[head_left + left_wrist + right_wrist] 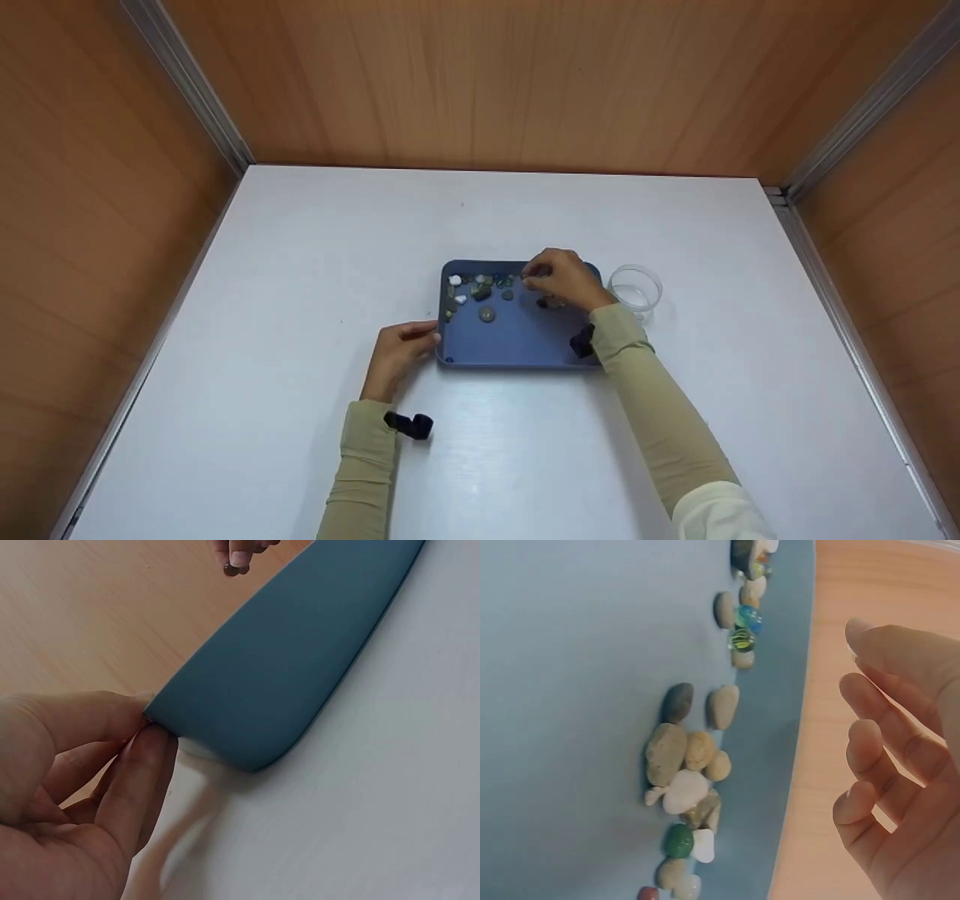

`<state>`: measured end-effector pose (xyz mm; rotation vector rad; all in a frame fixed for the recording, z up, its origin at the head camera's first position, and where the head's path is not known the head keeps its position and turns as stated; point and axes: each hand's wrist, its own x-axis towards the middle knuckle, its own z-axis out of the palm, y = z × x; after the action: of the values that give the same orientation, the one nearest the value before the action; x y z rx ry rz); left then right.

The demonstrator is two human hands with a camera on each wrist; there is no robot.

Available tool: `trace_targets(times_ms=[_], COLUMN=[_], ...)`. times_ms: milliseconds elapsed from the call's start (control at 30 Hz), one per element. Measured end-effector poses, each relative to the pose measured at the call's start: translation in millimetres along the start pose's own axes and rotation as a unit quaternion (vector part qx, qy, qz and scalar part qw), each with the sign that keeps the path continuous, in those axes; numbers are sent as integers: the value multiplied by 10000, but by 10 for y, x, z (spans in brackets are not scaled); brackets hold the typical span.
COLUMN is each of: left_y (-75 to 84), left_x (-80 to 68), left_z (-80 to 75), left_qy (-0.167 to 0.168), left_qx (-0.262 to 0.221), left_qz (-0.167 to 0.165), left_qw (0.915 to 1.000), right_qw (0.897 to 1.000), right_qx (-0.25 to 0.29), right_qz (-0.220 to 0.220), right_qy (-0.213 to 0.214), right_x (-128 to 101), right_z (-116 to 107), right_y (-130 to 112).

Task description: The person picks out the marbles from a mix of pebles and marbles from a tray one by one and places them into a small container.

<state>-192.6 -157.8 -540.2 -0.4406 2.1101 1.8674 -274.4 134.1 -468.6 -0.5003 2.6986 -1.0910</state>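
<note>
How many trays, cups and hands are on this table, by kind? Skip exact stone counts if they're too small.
Trays: 1, the blue tray
Cups: 1, the clear cup
Hands: 2, the left hand pinching the tray's corner, the right hand pinching a small dark pebble
Total: 4
The loose pebbles and marbles in the tray are too small to count exactly.

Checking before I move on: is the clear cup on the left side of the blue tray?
No, the clear cup stands on the table just off the right edge of the blue tray, beside the right hand.
</note>
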Motion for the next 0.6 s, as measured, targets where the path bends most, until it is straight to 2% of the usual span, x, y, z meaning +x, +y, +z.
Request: trace_targets(times_ms=[367, 600], left_y=[-4, -5], left_x=[-20, 3], left_z=[-14, -21], left_qy=[23, 38], left_qx=[21, 6], left_qz=[39, 48], left_qw=[10000, 10000], right_qw=[9994, 9996], right_qx=[-96, -7], right_qz=[-270, -212], right_qy=[191, 192], right_x=[-43, -113], right_z=[-117, -209], right_y=[-5, 4])
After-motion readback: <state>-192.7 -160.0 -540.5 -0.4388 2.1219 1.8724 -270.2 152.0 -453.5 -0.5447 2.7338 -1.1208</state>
